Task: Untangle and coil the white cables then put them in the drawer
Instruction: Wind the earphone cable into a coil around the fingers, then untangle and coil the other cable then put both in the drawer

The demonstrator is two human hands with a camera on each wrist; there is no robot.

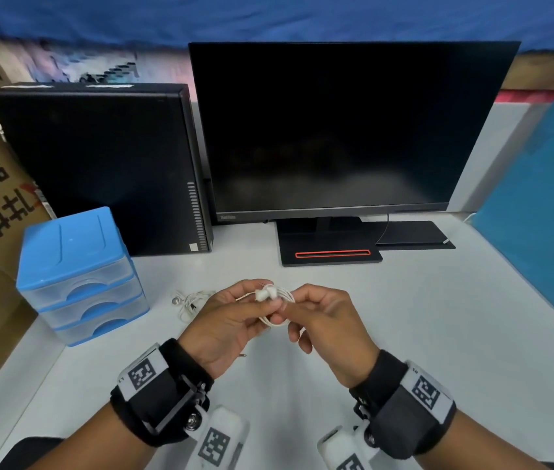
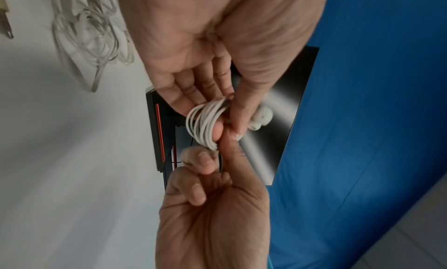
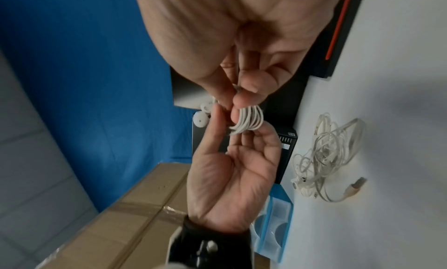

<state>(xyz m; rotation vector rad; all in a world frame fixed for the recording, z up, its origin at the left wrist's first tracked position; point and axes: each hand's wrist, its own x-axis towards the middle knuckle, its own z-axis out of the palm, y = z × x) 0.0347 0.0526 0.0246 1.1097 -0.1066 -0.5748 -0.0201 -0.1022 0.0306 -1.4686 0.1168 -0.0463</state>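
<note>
— From the head camera we're looking forward and down across the white desk (image 1: 404,334), the monitor (image 1: 353,130) straight ahead and both hands below us.

— And on the left wrist we're right up against the left hand (image 2: 205,43), facing along it toward the monitor's base (image 2: 157,131).

— The right wrist view sits just as close, looking the opposite way, toward the blue drawer unit (image 3: 275,225).

— All three share the coiled cable (image 1: 279,300) between the hands.

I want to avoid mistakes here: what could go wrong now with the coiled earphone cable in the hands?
1. The coiled earphone cable is held only at the fingertips of the left hand and right hand; its loops may spring open.
2. The drawers look closed, so freeing a hand could loosen the coil.
3. The tangled cables remain unsorted.
</note>
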